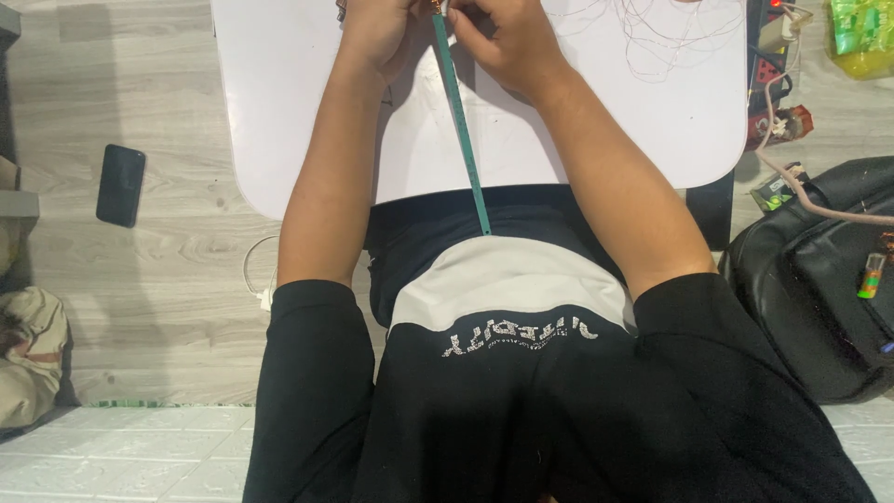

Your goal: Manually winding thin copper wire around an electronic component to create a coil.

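A long teal strip point(461, 121), thin like a tape or ruler, runs from the top edge down across the white table point(279, 112) to my lap. My left hand point(377, 33) and my right hand point(507, 37) meet at its upper end, fingers pinched around a small part there. The fingertips are cut off by the top of the frame, so the exact grip is hidden. Thin wire loops point(666, 33) lie on the table just right of my right hand.
A black phone point(121, 184) lies on the wooden floor at left. A black bag point(819, 279) sits at right, with a power strip point(768, 70) and a cable above it. A white cable point(256, 279) curls by my left elbow. A green packet point(861, 33) is top right.
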